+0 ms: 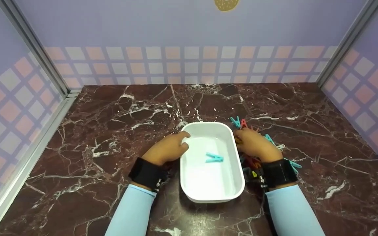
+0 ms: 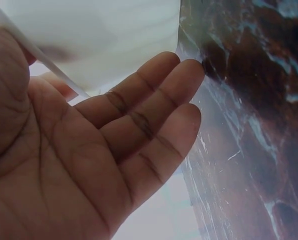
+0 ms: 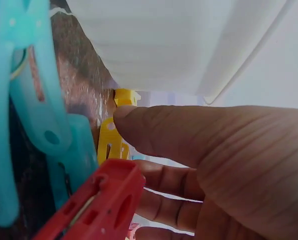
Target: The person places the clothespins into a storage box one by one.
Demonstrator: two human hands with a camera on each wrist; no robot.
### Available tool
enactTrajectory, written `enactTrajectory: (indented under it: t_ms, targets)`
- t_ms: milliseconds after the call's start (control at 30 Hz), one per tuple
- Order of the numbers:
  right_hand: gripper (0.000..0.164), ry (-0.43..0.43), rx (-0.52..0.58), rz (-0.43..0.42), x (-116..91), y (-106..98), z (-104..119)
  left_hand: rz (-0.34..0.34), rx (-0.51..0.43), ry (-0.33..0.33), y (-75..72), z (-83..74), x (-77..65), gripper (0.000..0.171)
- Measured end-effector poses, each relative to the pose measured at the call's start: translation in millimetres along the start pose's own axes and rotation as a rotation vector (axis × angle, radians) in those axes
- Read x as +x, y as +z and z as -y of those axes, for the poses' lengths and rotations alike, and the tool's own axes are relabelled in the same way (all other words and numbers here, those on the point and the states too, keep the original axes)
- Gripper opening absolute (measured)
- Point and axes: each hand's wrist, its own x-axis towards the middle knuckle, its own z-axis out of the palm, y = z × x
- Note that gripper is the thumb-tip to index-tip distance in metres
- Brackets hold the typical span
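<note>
A white plastic basin (image 1: 212, 193) rests on the marbled tabletop, one light-blue clothespin (image 1: 214, 158) lying inside it. My left hand (image 1: 167, 149) holds the basin's left rim, with thumb and index finger reaching over the edge. In the left wrist view, the other fingers (image 2: 159, 100) extend along the outer wall. My right hand (image 1: 256, 144) is beside the basin's right wall, among loose clothespins. Its thumb and fingers pinch a yellow clothespin (image 3: 109, 137), partly hidden behind the thumb. A red clothespin (image 3: 109, 195) lies close under the fingers, and blue clothespins (image 3: 81, 155) are alongside.
More clothespins surround the right hand: a blue one (image 1: 235, 122) beyond it, a white one (image 1: 281, 147) and another blue one (image 1: 295, 165) to its right. A tiled-pattern wall (image 1: 192, 65) closes off the back, with side panels (image 1: 369, 78) at left and right.
</note>
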Motion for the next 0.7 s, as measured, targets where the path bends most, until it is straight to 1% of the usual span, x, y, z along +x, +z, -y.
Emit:
enactTrajectory:
  t_ms: [200, 300, 400, 567, 700]
  targets:
    - [0.017, -0.001, -0.007, -0.012, -0.2, 1.4, -1.9, 0.007, 0.005, -0.004, -0.2, -0.7, -0.1, 0.046]
    - [0.022, 0.027, 0.008, -0.006, -0.9, 3.0, -2.0, 0.011, -0.002, -0.004, 0.2, -1.2, 0.1, 0.046]
    - [0.028, 0.037, 0.013, -0.008, -1.6, 4.6, -1.5, 0.016, -0.008, -0.004, 0.3, -1.3, 0.2, 0.046]
    - [0.024, 0.018, 0.007, -0.013, -1.6, 4.9, -0.4, 0.019, -0.021, -0.005, -0.1, -0.5, 0.2, 0.047]
    - [0.02, 0.021, 0.024, -0.003, -0.8, 3.7, 0.5, 0.011, -0.023, 0.0, -0.3, 0.2, -0.4, 0.047]
